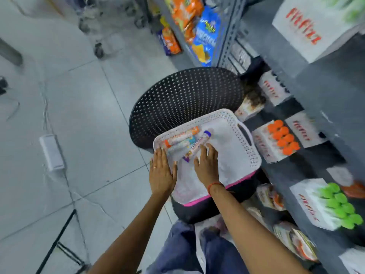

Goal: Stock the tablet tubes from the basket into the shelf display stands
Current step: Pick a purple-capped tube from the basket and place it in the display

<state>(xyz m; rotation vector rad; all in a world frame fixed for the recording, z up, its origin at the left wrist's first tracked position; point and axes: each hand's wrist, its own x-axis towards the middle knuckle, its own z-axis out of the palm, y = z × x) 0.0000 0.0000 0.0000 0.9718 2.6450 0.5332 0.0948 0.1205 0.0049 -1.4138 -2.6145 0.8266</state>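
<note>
A white perforated basket (246,153) rests on a dark chair seat. Several tablet tubes lie in its far left corner: an orange-capped tube (183,136), a blue-capped tube (197,144) and a pale one between them. My left hand (162,173) lies flat on the basket's near left rim, fingers apart, holding nothing. My right hand (207,165) is inside the basket with spread fingers, its fingertips just at the blue-capped tube. On the shelf to the right stand white display stands, one with orange-capped tubes (283,140) and one with green-capped tubes (339,204).
The chair's black perforated backrest (183,99) rises behind the basket. Grey shelves (325,115) run along the right with more white boxes. Snack bags (205,34) hang further back. A white power strip (51,152) lies on the tiled floor at left.
</note>
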